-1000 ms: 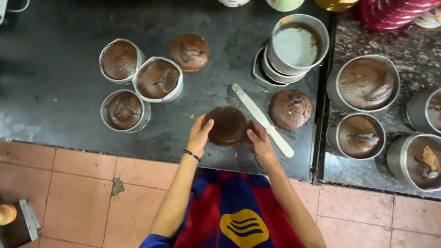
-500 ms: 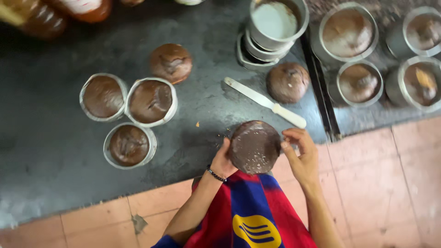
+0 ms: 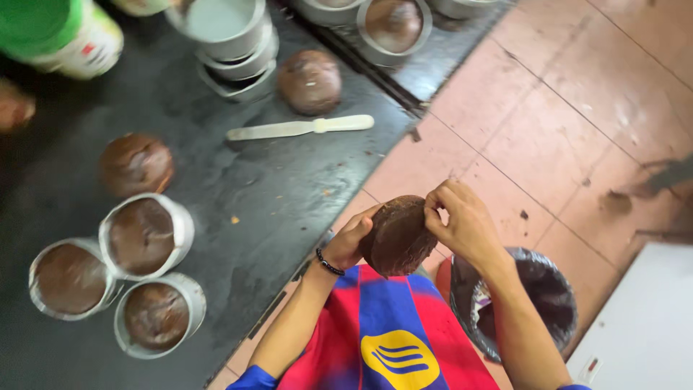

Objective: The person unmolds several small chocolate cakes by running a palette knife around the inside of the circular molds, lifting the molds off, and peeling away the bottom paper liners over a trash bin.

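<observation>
Both hands are holding a round dark-brown chocolate cake tilted on edge, off the dark worktop's front edge above a black-lined bin. The left hand is cupping its back; the right hand is pinching its top rim.

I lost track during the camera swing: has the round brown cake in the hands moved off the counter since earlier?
Yes. The cake has left the dark counter, now past its edge above the floor.

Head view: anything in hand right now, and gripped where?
Both hands hold one round brown cake, tilted on edge. The left hand cups its left rim; the right hand pinches the upper right rim with its fingers.
</observation>
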